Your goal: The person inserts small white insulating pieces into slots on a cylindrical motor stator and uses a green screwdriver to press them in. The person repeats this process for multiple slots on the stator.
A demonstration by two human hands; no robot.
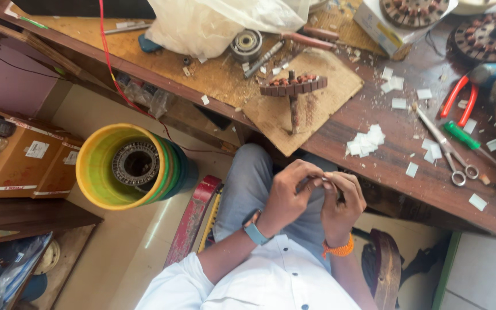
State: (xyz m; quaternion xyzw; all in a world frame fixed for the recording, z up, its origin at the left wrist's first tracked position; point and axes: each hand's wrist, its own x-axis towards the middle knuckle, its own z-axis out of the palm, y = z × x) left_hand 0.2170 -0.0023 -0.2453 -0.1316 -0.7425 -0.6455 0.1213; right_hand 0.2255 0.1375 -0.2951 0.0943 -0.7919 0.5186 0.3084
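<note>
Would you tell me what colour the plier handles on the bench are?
Red, on the pliers; head view.

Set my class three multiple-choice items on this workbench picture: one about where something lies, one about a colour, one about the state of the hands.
1. Where do the scissors lie?
A. On the floor beside the bucket
B. On the wooden bench, right of the pile of white paper pieces
C. In the person's lap

2. What colour are the handles of the pliers?
A. Red
B. Blue
C. Black

3. How are the person's two hands placed?
A. Spread apart flat on the bench
B. One hand inside the bucket
C. Brought together over the lap, fingertips pinching something small

Answers:
1 B: the scissors rest on the bench, right of the paper pieces.
2 A: both curved handles are red.
3 C: the left hand and right hand meet over the lap; the small thing they pinch is too small to identify.
</note>
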